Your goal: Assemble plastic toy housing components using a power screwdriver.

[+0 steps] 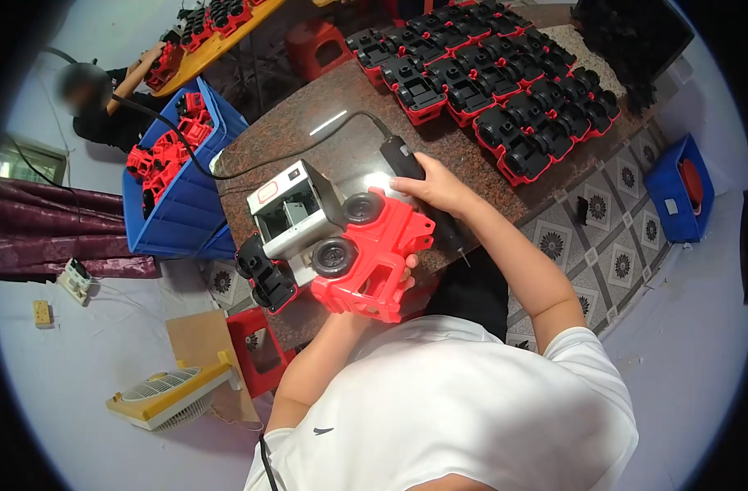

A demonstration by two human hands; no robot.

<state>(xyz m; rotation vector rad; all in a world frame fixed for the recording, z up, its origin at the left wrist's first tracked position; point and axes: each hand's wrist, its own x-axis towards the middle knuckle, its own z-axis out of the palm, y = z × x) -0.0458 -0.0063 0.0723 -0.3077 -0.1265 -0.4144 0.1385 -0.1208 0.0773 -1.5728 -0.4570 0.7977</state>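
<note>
My left hand [349,322] holds a red plastic toy car body [382,258] from beneath, its fingertips showing at the far edge. Two black wheels [334,257] are on the body's left side. My right hand [441,190] is closed around a black corded electric screwdriver [402,155], whose thin tip points down toward me at the table's near edge. Left of the car body stands a white box-shaped device [296,209] with an open front, probably a screw feeder. Beside it lies a black wheeled chassis [267,274].
Rows of red-and-black toy car undersides [505,69] cover the far right of the stone table [292,135]. A blue crate [181,196] of red parts stands at left, near another person [104,98]. A cable [284,155] crosses the table. A red stool [259,352] is near left.
</note>
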